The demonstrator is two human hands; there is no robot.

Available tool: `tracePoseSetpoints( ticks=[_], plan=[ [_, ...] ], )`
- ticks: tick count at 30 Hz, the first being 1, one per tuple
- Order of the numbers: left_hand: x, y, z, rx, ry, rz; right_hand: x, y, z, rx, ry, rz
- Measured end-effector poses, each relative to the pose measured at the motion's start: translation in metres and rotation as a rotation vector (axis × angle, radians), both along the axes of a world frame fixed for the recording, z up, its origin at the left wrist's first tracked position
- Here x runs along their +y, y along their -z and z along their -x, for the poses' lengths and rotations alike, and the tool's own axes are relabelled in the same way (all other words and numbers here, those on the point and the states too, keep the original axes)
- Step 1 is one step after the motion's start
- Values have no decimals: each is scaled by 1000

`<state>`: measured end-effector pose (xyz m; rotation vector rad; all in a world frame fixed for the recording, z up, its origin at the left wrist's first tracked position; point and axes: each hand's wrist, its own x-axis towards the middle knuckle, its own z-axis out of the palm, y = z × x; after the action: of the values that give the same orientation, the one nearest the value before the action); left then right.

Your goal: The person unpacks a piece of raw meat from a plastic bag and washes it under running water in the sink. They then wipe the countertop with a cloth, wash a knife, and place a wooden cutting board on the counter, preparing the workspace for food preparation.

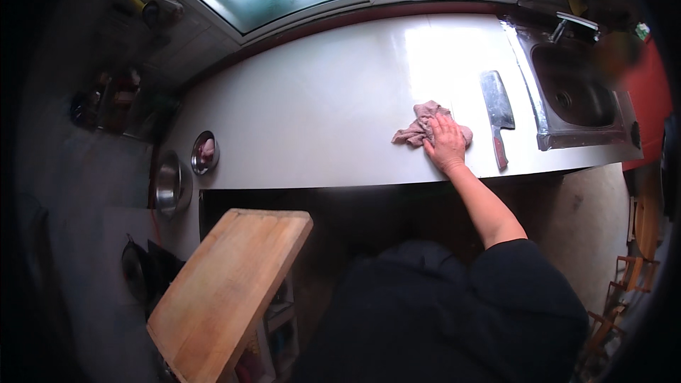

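My right hand (446, 143) lies palm down over a crumpled pinkish cloth (407, 134), pressing it onto the white countertop (319, 101). To the right of that hand a cleaver (498, 103) rests flat, its red-marked handle towards the counter's front edge. My left hand is out of view. On the left a thick wooden cutting board (229, 282) is raised at a tilt in front of the counter; what supports it is hidden.
A small metal bowl (205, 152) with pale and reddish contents stands at the counter's left end, beside a larger metal bowl (173, 186). Right of the cleaver is a metal sink (574, 88) with a faucet (577, 21). A dark pan (135, 268) is at far left.
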<state>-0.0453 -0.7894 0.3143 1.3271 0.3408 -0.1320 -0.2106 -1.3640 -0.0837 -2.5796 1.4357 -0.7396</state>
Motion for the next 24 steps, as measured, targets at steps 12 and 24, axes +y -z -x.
tracePoseSetpoints(
  ticks=[12, 24],
  plan=[
    [-97, 94, -62, -60, 194, 250, 2, 13, 0, -15, 36, -14],
    [-224, 266, -87, 326, 537, 551, 25, 11, 19, -94, 57, 51]
  ],
)
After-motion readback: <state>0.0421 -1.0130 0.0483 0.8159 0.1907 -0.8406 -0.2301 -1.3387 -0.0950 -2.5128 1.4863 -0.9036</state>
